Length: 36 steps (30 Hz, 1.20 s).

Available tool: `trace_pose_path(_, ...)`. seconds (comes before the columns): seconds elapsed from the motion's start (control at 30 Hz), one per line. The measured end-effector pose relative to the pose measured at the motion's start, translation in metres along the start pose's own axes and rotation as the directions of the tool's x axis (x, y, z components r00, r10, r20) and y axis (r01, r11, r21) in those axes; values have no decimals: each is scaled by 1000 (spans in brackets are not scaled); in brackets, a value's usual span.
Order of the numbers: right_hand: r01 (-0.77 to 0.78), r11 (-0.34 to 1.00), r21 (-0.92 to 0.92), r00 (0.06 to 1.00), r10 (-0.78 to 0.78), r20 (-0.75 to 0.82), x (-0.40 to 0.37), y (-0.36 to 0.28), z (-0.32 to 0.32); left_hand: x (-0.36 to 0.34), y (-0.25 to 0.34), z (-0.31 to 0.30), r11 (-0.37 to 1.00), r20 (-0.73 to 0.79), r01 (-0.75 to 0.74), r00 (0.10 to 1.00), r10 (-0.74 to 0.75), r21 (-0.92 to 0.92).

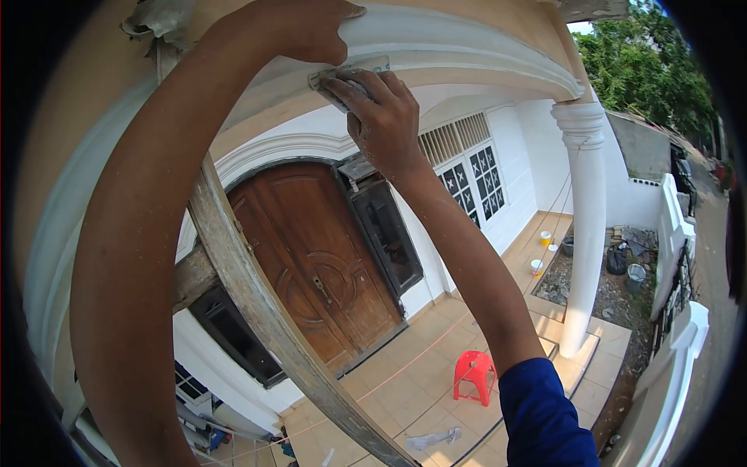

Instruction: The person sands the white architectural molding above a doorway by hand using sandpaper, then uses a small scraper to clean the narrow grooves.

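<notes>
Overhead, a white curved moulding [467,48] runs along the edge of a beige beam. My right hand [381,109] is wrapped round a flat scraper [331,87], whose blade lies against the underside of the moulding. Up and to the left of it, my left hand [315,31] rests at the moulding, its thumb and a fingertip apart; the other fingers are hidden, and nothing shows in it. My left arm arches across the left of the view, in front of the beam.
A wooden pole [257,280] slants down through the middle. Below are a tiled floor [420,342], a red stool [475,377] and a brown double door [311,257]. A white column [587,233] stands right, with small buckets [537,267] beyond.
</notes>
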State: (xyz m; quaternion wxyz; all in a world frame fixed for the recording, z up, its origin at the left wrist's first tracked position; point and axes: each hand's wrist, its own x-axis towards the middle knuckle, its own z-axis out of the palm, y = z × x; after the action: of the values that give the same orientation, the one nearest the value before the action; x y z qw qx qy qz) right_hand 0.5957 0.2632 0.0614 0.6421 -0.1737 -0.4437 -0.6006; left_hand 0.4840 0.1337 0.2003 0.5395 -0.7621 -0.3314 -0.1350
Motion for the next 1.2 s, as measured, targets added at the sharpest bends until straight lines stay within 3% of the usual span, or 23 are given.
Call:
trace_pose_path(0.1,-106,993,-60,994,105,-24,-8,19,-5,-3,1,-1,1000,-3,6,1000,-6,5)
trace_pose_path(0.23,63,998,24,998,-64,12,9,-29,4,-3,-1,-1,1000,-2,25,1000,-25,-19)
trace_pose_path(0.33,67,998,9,994,-67,90,10,-6,-9,0,1,3,1000,-19,-3,1000,2,-18)
trace_pose_path(0.4,-2,994,-108,998,10,69,-6,40,-16,-1,0,5,1000,-37,4,999,-4,-6)
trace_pose_path(0.47,-75,986,-150,995,85,58,-5,43,-24,1,1,5,1000,-32,23,999,-23,-3)
trace_pose_path(0.53,-89,995,-52,994,92,58,0,19,-16,0,0,7,1000,-61,7,998,-8,-5)
trace_pose_path(0.6,38,999,-7,995,-37,90,11,-13,-11,1,0,5,1000,-65,0,998,-1,-5)
trace_pose_path(0.67,50,998,-25,989,-46,137,11,0,-17,4,1,2,1000,-27,-3,1000,3,-6)
trace_pose_path(0.8,-71,994,-86,993,79,91,-13,56,-23,3,3,3,1000,-11,27,1000,-27,-15)
trace_pose_path(0.87,-60,996,-59,994,65,87,-1,27,-17,3,5,-2,999,14,39,999,-38,-17)
trace_pose_path(0.93,66,998,-3,993,-65,99,10,-15,-6,5,3,-2,1000,17,30,999,-30,8)
trace_pose_path(1.0,58,998,4,991,-58,125,10,-1,-13,6,5,0,1000,1,2,1000,-2,12)
trace_pose_path(1.1,-61,989,-132,997,67,40,-15,59,-19,-1,3,3,1000,-28,-12,1000,12,1)
trace_pose_path(1.2,-76,996,-47,996,79,46,0,18,-14,5,4,3,1000,-33,-3,999,3,10)
